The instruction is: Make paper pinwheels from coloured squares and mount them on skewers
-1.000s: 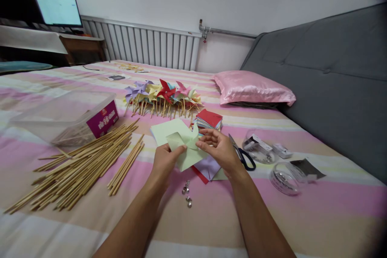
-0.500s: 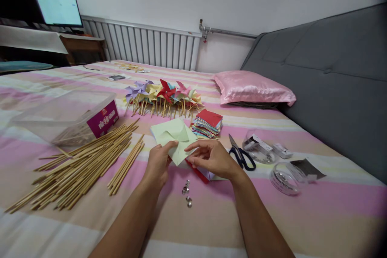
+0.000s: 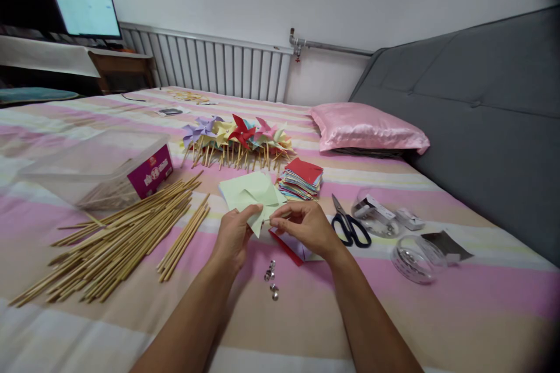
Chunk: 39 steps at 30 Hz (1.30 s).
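A pale green paper square (image 3: 245, 188), with cuts and partly bent-in flaps, is held in front of me. My left hand (image 3: 234, 237) is closed on its near left side, the thumb pressing on top of the bent part. My right hand (image 3: 306, 227) is closed in a pinch at the paper's right side, by its edge; the fingertips partly hide what they grip. Beneath my right hand lie red and lilac papers (image 3: 297, 249). Several small shiny metal studs (image 3: 272, 271) rest on the bed just below the hands.
Finished paper pinwheels (image 3: 238, 137) lie behind a stack of coloured paper (image 3: 303, 178). Bamboo sticks (image 3: 126, 245) and a clear plastic box (image 3: 100, 169) are at left. Scissors (image 3: 349, 227) and round clear containers (image 3: 413, 259) sit at right, below a pink pillow (image 3: 367, 128).
My right fingers have closed into a pinch at the green paper's right side. My left thumb has shifted slightly, and the paper's near part has bent further.
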### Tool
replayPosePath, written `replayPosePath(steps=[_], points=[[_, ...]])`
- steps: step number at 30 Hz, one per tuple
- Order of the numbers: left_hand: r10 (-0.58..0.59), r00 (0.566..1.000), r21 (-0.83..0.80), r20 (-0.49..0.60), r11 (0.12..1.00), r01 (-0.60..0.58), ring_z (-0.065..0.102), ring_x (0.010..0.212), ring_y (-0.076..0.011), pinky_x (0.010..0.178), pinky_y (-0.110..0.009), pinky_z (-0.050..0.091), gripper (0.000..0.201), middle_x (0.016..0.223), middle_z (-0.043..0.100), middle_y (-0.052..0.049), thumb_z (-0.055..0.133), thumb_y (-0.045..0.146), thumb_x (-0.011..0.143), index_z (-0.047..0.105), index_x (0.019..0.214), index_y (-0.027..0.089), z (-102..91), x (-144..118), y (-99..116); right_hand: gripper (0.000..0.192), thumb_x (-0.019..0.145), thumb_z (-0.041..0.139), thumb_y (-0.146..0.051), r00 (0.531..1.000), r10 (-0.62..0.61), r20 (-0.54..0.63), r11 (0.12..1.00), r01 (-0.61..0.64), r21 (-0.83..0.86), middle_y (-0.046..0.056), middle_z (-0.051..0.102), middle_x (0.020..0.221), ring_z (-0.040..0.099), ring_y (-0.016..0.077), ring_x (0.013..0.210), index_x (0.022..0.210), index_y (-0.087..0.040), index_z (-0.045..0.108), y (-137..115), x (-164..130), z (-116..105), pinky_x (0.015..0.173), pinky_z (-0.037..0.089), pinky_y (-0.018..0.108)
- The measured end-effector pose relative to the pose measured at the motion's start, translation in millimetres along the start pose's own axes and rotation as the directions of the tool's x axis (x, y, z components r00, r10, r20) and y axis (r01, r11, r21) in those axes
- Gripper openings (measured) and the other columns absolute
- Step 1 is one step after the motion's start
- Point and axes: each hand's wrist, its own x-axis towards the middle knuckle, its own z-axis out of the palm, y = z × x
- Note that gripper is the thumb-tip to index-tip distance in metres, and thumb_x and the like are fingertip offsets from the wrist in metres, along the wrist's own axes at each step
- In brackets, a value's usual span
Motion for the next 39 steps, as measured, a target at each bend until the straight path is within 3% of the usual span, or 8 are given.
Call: replayPosePath(steps=[12, 17, 39], points=[[0.103, 0.992, 0.084, -0.066, 0.992, -0.097, 0.054, 0.052, -0.0116, 0.052, -0.022, 0.039, 0.021, 0.06, 0.065, -0.001, 0.071, 0.022, 0.053, 0.068, 0.07, 0.011, 6.5, -5.5, 0.8, 0.029, 0.064, 0.072, -0.043, 0.974, 0.098, -0.205, 0.993, -0.081, 0.09, 0.003, 0.065, 0.058, 0.065, 0.0167, 0.054, 0.07, -0.014, 0.066, -2.5, 1.7, 9.0, 0.047, 0.045, 0.021], [0.127, 0.99, 0.098, -0.061, 0.988, -0.121, 0.054, 0.052, -0.0127, 0.055, -0.024, 0.04, 0.025, 0.059, 0.065, -0.001, 0.072, 0.024, 0.054, 0.069, 0.076, 0.011, 6.2, -4.7, -1.0, 0.03, 0.063, 0.072, -0.043, 0.955, 0.118, -0.273, 0.991, -0.095, 0.096, 0.004, 0.066, 0.064, 0.067, 0.0182, 0.057, 0.068, -0.015, 0.064, -4.7, 2.0, 11.6, 0.046, 0.046, 0.021], [0.227, 0.974, 0.175, 0.013, 0.958, -0.226, 0.058, 0.061, -0.0149, 0.059, -0.024, 0.043, 0.021, 0.066, 0.068, -0.003, 0.073, 0.028, 0.059, 0.069, 0.073, 0.012, 5.8, -6.0, -7.1, 0.03, 0.065, 0.07, -0.043, 0.912, 0.148, -0.382, 0.989, -0.14, 0.049, 0.001, 0.06, 0.05, 0.06, 0.0146, 0.048, 0.061, -0.015, 0.06, -0.9, 3.1, 13.7, 0.045, 0.04, 0.021]])
